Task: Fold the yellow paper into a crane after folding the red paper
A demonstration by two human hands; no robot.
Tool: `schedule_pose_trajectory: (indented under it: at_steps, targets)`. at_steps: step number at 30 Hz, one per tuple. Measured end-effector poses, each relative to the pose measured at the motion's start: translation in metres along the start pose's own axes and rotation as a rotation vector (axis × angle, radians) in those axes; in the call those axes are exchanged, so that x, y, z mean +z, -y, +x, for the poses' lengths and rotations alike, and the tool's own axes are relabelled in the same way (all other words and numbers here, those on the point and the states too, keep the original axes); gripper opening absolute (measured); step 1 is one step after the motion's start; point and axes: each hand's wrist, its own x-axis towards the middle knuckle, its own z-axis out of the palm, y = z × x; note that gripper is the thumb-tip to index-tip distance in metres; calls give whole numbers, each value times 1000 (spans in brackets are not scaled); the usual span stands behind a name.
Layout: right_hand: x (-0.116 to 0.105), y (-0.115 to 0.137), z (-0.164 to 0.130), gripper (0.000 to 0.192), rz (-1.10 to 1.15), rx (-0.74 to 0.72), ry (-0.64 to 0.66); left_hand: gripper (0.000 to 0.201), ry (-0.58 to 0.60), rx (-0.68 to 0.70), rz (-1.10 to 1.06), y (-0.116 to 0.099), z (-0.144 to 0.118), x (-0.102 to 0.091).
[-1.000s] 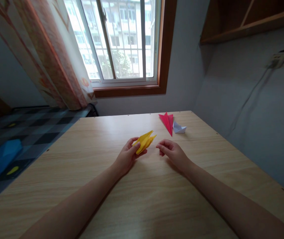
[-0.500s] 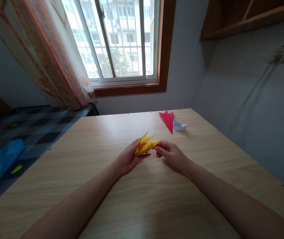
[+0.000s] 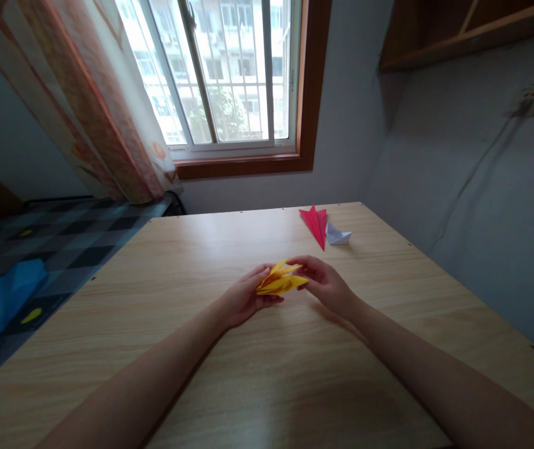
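A yellow origami paper piece (image 3: 280,285) with several pointed flaps is held just above the table, its points toward the right. My left hand (image 3: 247,298) grips its left end, thumb on top and fingers underneath. At the other end, my right hand (image 3: 325,282) curls its fingers around the tips, the forefinger at an upper flap and the thumb by the lower point. Part of the paper is covered by my fingers. Beyond my hands lie a red paper plane (image 3: 314,226) and, touching or very close to it, a white paper boat (image 3: 339,236).
The light wooden table (image 3: 192,262) reaches to below a window (image 3: 229,81). On the left is a checked bed (image 3: 84,243) with a blue sheet-like thing (image 3: 7,296) on it. A wooden shelf (image 3: 473,37) and a cable (image 3: 473,168) are on the right wall.
My right hand has risen slightly, its forefinger moving from the end point onto the upper flaps. Those flaps now lean lower and to the right. The left hand keeps its hold.
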Motion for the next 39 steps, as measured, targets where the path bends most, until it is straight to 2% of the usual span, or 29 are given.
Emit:
schedule_pose_trajectory:
  at_steps: [4, 8, 14, 19, 23, 28, 35, 39]
  targets:
    - [2, 0, -2, 22, -25, -48, 13, 32, 38, -8, 25, 1, -1, 0]
    - [4, 6, -4, 13, -205, -114, 51, 32, 25, 0, 20, 1, -1, 2]
    - [2, 17, -3, 8, -506, -336, -96, 28, -26, -78, -18, -2, 3, 7]
    - [0, 18, -2, 12, -551, -393, -75, 27, -22, -65, 5, -5, 0, 8]
    - [2, 16, -4, 11, -524, -376, -65, 38, -14, -81, -18, -5, -3, 5]
    - [3, 13, -2, 5, -360, -216, -147, 42, 54, -84, -14, -3, -1, -1]
    - [2, 2, 2, 25, -41, -56, -169, 40, 130, -59, -16, -1, 2, -6]
    - [3, 8, -2, 17, -168, -101, -126, 41, 130, -45, -35, 1, 1, -6]
